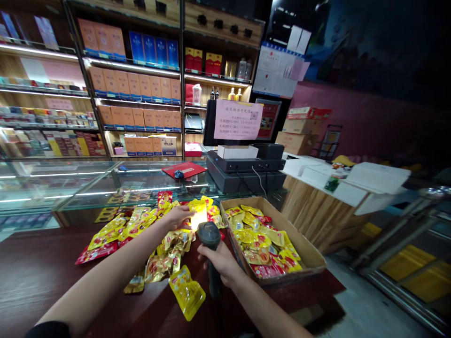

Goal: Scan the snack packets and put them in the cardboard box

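Observation:
My right hand (pixel 222 263) is wrapped round the handle of a black barcode scanner (pixel 209 234), its head tilted away from me. Bright light from it falls on a yellow snack packet (pixel 199 209) pinched in the fingers of my left hand (pixel 179 217). Under and around my left arm lies a loose pile of yellow, gold and red packets (pixel 165 263). One yellow packet (pixel 187 292) lies apart, closer to me. To the right of the scanner, an open cardboard box (pixel 320 265) holds many similar packets.
The dark red tabletop (pixel 31 263) meets a glass display counter (pixel 88 180). On the glass stand a mouse (pixel 179 174) on a red mat and a monitor (pixel 210 122) above a black cash drawer (pixel 243 180). Boxed goods (pixel 141 87) fill the shelves behind; a metal railing (pixel 401 225) stands right.

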